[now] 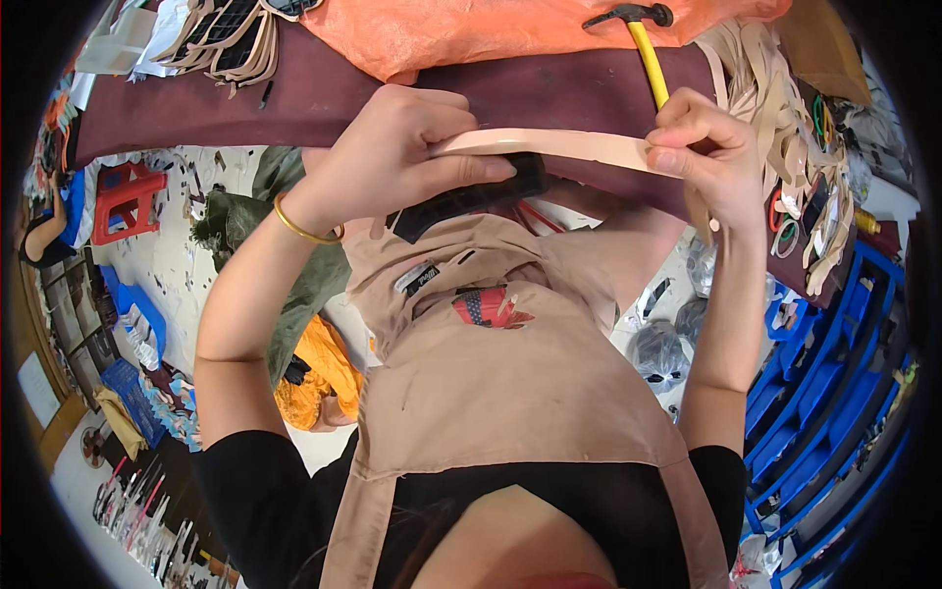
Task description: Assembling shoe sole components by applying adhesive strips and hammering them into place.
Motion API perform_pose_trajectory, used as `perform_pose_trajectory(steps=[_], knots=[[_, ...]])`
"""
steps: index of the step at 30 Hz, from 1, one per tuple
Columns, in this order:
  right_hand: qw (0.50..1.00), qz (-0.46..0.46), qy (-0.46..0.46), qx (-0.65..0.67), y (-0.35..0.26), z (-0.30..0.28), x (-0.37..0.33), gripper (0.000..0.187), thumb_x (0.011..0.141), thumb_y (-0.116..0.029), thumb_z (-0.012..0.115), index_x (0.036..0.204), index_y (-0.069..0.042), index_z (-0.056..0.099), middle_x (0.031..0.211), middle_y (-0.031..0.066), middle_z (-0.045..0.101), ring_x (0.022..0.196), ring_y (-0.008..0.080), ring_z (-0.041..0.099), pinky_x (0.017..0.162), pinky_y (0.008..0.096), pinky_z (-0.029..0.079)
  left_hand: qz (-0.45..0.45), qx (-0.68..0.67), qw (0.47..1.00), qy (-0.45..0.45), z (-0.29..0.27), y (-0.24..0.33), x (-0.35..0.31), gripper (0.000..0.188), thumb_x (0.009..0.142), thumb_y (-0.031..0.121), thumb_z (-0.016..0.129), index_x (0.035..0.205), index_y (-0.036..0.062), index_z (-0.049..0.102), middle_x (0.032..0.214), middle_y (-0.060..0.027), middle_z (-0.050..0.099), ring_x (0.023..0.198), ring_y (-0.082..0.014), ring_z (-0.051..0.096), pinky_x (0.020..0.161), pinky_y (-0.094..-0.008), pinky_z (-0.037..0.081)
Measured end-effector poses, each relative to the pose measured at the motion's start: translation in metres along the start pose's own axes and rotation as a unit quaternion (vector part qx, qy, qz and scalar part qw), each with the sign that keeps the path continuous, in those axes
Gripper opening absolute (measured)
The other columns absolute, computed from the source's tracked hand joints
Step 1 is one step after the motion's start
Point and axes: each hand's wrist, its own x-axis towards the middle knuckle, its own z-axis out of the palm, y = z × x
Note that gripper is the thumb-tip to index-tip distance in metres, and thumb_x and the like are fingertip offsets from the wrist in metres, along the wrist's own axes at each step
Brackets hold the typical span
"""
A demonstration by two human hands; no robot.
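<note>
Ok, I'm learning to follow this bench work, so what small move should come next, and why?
Probably lower the beige strip onto the maroon surface: the left hand and right hand pinch it at two spots, it bows slightly between them, and that surface lies just beyond.

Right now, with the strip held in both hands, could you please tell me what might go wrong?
The strip spans from the left hand to the right hand; if either hold slips, it could spring loose. The hammer lies with its handle toward the right hand, so a forward move might knock it.
</note>
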Motion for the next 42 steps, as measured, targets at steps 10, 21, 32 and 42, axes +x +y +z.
perform_pose_trajectory(steps=[10, 21, 32, 42], knots=[[0.98, 0.013, 0.075, 0.185, 0.042, 0.06, 0.001, 0.009, 0.075, 0.005, 0.07, 0.081, 0.001, 0.066, 0.084, 0.0029, 0.059, 0.071, 0.0074, 0.058, 0.062, 0.0186, 0.045, -0.122, -0.209, 0.946, 0.215, 0.025, -0.007, -0.017, 0.021, 0.077, 0.012, 0.072, 0.068, -0.0011, 0.059, 0.058, 0.0039, 0.041, 0.054, -0.0046, 0.036, 0.048, -0.0244, 0.028], [0.966, 0.032, 0.071, 0.245, 0.038, 0.072, 0.004, 0.007, 0.078, 0.0, 0.07, 0.082, -0.001, 0.065, 0.086, 0.0021, 0.061, 0.066, 0.0029, 0.054, 0.053, 0.0147, 0.04, -0.147, -0.281, 0.909, 0.271, 0.037, 0.0, -0.025, 0.018, 0.081, 0.011, 0.066, 0.074, -0.004, 0.061, 0.066, 0.0033, 0.047, 0.062, -0.0043, 0.041, 0.053, -0.0214, 0.031], [0.942, 0.025, 0.13, 0.309, 0.042, 0.104, 0.006, 0.012, 0.082, -0.011, 0.068, 0.087, -0.002, 0.062, 0.08, 0.0022, 0.062, 0.056, 0.0015, 0.045, 0.046, 0.0164, 0.032, -0.203, -0.437, 0.789, 0.382, 0.055, 0.012, -0.022, 0.027, 0.088, 0.022, 0.06, 0.093, -0.0047, 0.064, 0.082, -0.0055, 0.065, 0.071, -0.007, 0.058, 0.063, -0.0202, 0.046], [0.932, 0.072, 0.15, 0.322, 0.039, 0.116, 0.001, 0.018, 0.082, -0.017, 0.068, 0.088, -0.002, 0.062, 0.069, -0.0003, 0.059, 0.049, 0.0017, 0.04, 0.042, 0.0171, 0.028, -0.207, -0.481, 0.753, 0.398, 0.058, 0.013, -0.018, 0.026, 0.088, 0.022, 0.061, 0.09, -0.0038, 0.064, 0.082, -0.0057, 0.066, 0.068, -0.0084, 0.059, 0.063, -0.0211, 0.047]])
